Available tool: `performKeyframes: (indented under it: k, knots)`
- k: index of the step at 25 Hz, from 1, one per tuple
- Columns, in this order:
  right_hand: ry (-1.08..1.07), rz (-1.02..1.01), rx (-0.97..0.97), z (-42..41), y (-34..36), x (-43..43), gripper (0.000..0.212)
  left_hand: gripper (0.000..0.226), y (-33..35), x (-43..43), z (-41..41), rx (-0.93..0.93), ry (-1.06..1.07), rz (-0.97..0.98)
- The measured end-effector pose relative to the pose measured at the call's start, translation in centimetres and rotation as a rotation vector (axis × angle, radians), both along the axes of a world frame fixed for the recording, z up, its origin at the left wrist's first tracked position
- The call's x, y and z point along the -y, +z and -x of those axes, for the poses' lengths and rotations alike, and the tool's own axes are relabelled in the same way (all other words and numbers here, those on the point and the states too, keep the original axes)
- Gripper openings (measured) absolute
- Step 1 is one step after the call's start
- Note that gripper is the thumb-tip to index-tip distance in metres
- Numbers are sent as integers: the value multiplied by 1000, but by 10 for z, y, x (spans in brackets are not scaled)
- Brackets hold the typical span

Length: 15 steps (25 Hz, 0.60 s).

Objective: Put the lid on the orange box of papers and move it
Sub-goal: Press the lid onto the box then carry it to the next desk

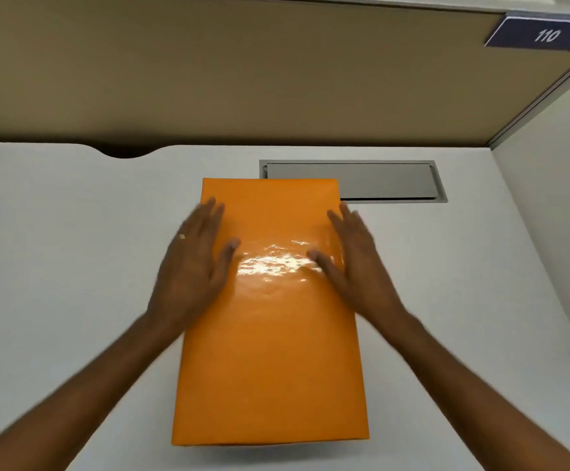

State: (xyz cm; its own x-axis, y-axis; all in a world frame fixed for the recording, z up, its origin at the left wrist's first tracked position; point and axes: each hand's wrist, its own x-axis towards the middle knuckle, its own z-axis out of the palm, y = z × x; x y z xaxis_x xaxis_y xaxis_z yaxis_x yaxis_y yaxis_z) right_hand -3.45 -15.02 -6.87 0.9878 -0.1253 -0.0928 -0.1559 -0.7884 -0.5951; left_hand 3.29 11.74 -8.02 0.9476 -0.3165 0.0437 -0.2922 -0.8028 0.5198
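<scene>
With both arms reaching forward, flat palms rest on the orange box (pixel 270 334).
Left hand (pixel 193 266) and right hand (pixel 353 263) lie along its long edges, fingers straight and slightly spread, gripping nothing. Lid (pixel 270 212) on, glossy, glare mid-top. Box sits on white desk (pixel 56 249), its far corner overlapping grey cable hatch (pixel 385 180).

Both forearms bare, reaching forward from the near corners and converging. Left hand (pixel 193 263) flat, palm down, fingers spread, thumb angled inward. Right hand (pixel 353 256) likewise flat, fingers extended forward, thumb pointing inward. Edges motion-blurred.
</scene>
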Motion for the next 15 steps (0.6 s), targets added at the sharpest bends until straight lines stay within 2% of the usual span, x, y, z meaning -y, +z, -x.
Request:
performKeyframes:
  k: [3,7,12,14,15]
  knots:
    - [154,247,-51,81,-13,-34,92,67,-8,-13,85,54,-198,-178]
    - [135,352,-40,116,-35,-52,89,69,-26,-13,126,36,-222,-285]
    - [144,366,-12,117,-37,-52,88,69,-25,-13,125,60,-234,-330]
    - [143,292,-40,117,-27,-52,88,70,-16,-11,127,57,-227,-303]
    - [103,191,-43,119,-19,-52,88,71,-12,-12,130,52,-206,-264]
